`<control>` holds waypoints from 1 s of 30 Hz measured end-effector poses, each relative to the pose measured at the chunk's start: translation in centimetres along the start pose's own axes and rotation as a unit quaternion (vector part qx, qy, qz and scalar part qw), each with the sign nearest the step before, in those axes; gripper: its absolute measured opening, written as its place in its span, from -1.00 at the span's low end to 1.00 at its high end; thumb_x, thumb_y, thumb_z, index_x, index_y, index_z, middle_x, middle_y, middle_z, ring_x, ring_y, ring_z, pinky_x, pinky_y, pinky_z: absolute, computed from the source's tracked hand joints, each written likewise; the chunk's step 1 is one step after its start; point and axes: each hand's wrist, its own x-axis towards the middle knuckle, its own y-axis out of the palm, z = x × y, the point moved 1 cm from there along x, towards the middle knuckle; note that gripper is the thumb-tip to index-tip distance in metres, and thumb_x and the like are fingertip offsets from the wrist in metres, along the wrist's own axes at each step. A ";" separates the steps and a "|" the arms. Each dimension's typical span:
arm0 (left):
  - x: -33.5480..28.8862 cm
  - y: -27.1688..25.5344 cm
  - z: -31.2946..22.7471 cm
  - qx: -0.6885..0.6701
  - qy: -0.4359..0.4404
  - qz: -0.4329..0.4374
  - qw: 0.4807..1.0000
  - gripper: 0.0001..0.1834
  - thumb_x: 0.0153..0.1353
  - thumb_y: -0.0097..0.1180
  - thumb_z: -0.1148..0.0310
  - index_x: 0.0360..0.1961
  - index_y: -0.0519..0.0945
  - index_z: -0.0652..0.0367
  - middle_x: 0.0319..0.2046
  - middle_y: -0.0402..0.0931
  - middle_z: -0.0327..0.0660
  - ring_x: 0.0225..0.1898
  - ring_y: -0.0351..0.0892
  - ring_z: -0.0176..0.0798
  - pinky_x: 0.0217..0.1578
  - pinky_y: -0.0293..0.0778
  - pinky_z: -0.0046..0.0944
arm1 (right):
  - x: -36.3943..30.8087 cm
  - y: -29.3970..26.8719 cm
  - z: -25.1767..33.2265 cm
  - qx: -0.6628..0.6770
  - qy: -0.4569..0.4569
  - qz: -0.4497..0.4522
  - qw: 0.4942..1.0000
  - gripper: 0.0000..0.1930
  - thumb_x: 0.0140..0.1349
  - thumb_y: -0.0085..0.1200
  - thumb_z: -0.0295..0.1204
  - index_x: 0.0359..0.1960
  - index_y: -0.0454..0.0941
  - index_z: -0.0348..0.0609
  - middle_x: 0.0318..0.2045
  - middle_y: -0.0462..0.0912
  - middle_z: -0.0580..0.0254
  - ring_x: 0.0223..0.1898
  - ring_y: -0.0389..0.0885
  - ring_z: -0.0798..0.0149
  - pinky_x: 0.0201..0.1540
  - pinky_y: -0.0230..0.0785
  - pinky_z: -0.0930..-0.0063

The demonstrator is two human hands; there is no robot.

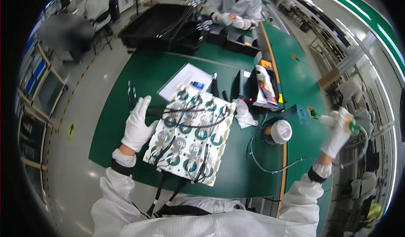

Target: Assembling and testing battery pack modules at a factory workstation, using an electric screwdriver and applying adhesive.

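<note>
A white rectangular sheet of paper (185,82) lies flat on the green bench (139,89), beyond the white tray. A small orange label (265,63) sits on the bench's far right edge. A small yellow tag (280,98) shows on the dark box at right. On the grey floor at left, a yellow floor sign (70,132) bears a dark mark.

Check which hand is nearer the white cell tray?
Left. The left hand rests flat on the white cell tray at its left edge; the right hand is far off right, holding a small tool.
</note>
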 end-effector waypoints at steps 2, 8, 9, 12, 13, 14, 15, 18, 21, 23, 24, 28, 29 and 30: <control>2.0 1.4 -1.0 -0.086 -0.036 -0.027 0.995 -0.35 -0.04 0.23 0.45 0.16 0.37 0.12 -0.06 0.52 -0.06 0.02 0.49 -0.04 0.01 0.42 -0.19 | 1.3 0.4 -2.9 0.034 0.050 0.017 0.998 -0.75 0.21 0.16 -0.26 -0.19 0.52 -0.15 -0.43 0.58 0.38 -0.50 0.54 0.51 -0.59 0.27 0.72; 3.3 -1.7 -2.3 0.050 0.018 -0.127 0.991 -0.88 0.12 0.14 0.36 -0.30 0.60 0.10 -0.48 0.59 -0.07 -0.44 0.56 0.04 -0.36 0.46 -0.05 | 3.1 3.2 -9.3 -0.025 0.079 0.083 0.993 -0.72 0.18 0.21 -0.28 -0.20 0.55 -0.21 -0.43 0.59 0.39 -0.46 0.50 0.53 -0.53 0.31 0.63; 2.9 -3.4 -3.4 0.090 0.047 -0.151 0.983 -0.88 0.12 0.14 0.36 -0.30 0.60 0.09 -0.51 0.58 -0.07 -0.46 0.54 0.04 -0.36 0.43 -0.04 | 2.6 3.7 -10.2 -0.060 0.068 0.096 0.991 -0.72 0.18 0.22 -0.28 -0.20 0.55 -0.23 -0.42 0.59 0.40 -0.46 0.49 0.53 -0.50 0.32 0.60; -0.3 -7.1 -6.9 0.227 0.056 -0.134 0.963 -0.67 -0.16 0.17 0.48 -0.26 0.54 -0.01 -0.52 0.41 -0.19 -0.25 0.44 -0.04 -0.11 0.34 -0.08 | 0.2 3.4 -6.9 -0.180 0.146 0.139 0.963 -0.65 0.21 0.16 -0.23 -0.17 0.55 -0.31 -0.29 0.62 0.15 -0.33 0.54 0.29 -0.19 0.35 0.46; -2.1 -8.7 -8.6 0.242 0.058 -0.146 0.957 -0.65 -0.19 0.17 0.49 -0.27 0.53 -0.02 -0.49 0.39 -0.17 -0.18 0.41 -0.03 -0.04 0.30 -0.04 | -1.3 2.9 -8.6 -0.156 0.080 0.130 0.976 -0.63 0.21 0.14 -0.22 -0.16 0.54 -0.33 -0.24 0.60 0.07 -0.24 0.55 0.20 -0.09 0.35 0.40; -3.4 -9.3 -10.2 0.251 0.081 -0.151 0.953 -0.61 -0.15 0.18 0.53 -0.19 0.52 0.05 -0.34 0.40 -0.08 -0.21 0.39 0.08 -0.19 0.30 0.00 | -3.1 2.6 -9.2 -0.222 -0.007 0.025 0.975 -0.64 0.21 0.14 -0.26 -0.14 0.52 -0.34 -0.16 0.57 0.04 -0.14 0.51 0.15 0.00 0.30 0.36; -5.2 -9.6 -10.8 0.302 0.069 -0.139 0.940 -0.62 -0.11 0.23 0.48 -0.18 0.53 0.06 -0.35 0.39 -0.06 -0.21 0.39 0.09 -0.18 0.29 -0.01 | -5.1 2.7 -9.1 -0.281 -0.092 -0.080 0.952 -0.65 0.21 0.13 -0.29 -0.11 0.50 -0.36 -0.09 0.53 0.00 -0.04 0.48 0.10 0.09 0.25 0.32; -9.4 -9.1 -12.4 0.198 -0.045 -0.050 0.978 -0.64 -0.07 0.32 0.39 -0.19 0.54 0.10 -0.46 0.41 -0.10 -0.34 0.40 0.05 -0.27 0.31 -0.06 | -13.4 6.4 -5.7 -0.114 -0.093 -0.013 0.989 -0.65 0.23 0.09 -0.39 -0.01 0.42 -0.34 0.02 0.46 -0.01 0.07 0.41 0.12 0.18 0.19 0.31; -12.8 -6.9 -12.4 -0.040 -0.224 -0.006 0.974 -0.62 0.01 0.12 0.60 -0.07 0.50 0.25 -0.39 0.55 -0.13 -0.33 0.56 -0.25 -0.26 0.48 -0.25 | -16.9 11.9 -3.6 0.141 0.152 0.262 0.943 -0.67 0.28 0.02 -0.37 -0.01 0.43 -0.34 0.00 0.48 0.05 0.04 0.44 0.20 0.17 0.20 0.39; -13.9 -5.1 -12.6 -0.112 -0.270 0.010 0.956 -0.55 0.02 0.01 0.66 0.02 0.43 0.31 -0.29 0.57 -0.15 -0.30 0.57 -0.37 -0.22 0.50 -0.36 | -17.8 16.4 -8.4 0.282 0.204 0.306 0.886 -0.58 0.35 -0.10 -0.16 -0.01 0.44 -0.31 -0.04 0.50 0.10 -0.03 0.47 0.28 0.14 0.21 0.48; -14.6 -4.4 -12.2 -0.107 -0.239 0.006 0.965 -0.50 0.07 0.04 0.63 0.10 0.35 0.30 -0.30 0.55 -0.19 -0.34 0.57 -0.37 -0.24 0.51 -0.37 | -18.0 18.4 -9.3 0.255 0.262 0.363 0.857 -0.51 0.36 -0.17 -0.07 0.01 0.44 -0.30 -0.04 0.51 0.10 -0.03 0.48 0.29 0.13 0.22 0.51; -14.6 -3.0 -14.9 -0.228 -0.342 0.007 0.912 -0.33 0.07 0.24 0.48 0.20 0.23 0.29 -0.35 0.47 -0.27 -0.40 0.42 -0.49 -0.31 0.43 -0.44 | -18.0 20.4 -8.9 0.300 0.355 0.438 0.770 -0.32 0.36 -0.31 0.11 0.17 0.35 -0.30 0.11 0.45 0.07 0.13 0.38 0.30 0.22 0.11 0.51; -15.1 -2.5 -15.1 -0.297 -0.322 -0.015 0.899 -0.20 -0.01 0.36 0.35 0.22 0.20 0.28 -0.43 0.54 -0.25 -0.45 0.50 -0.45 -0.37 0.47 -0.36 | -18.5 20.5 -8.6 0.311 0.354 0.384 0.794 -0.31 0.36 -0.30 0.10 0.21 0.31 -0.31 0.17 0.40 0.06 0.19 0.33 0.30 0.26 0.06 0.51; -15.2 -1.9 -15.0 -0.286 -0.308 -0.015 0.907 -0.18 -0.02 0.38 0.31 0.22 0.20 0.27 -0.42 0.54 -0.25 -0.45 0.49 -0.45 -0.37 0.47 -0.38 | -18.6 20.4 -8.5 0.324 0.329 0.392 0.796 -0.32 0.37 -0.29 0.07 0.26 0.24 -0.30 0.23 0.33 0.06 0.26 0.24 0.31 0.29 -0.01 0.51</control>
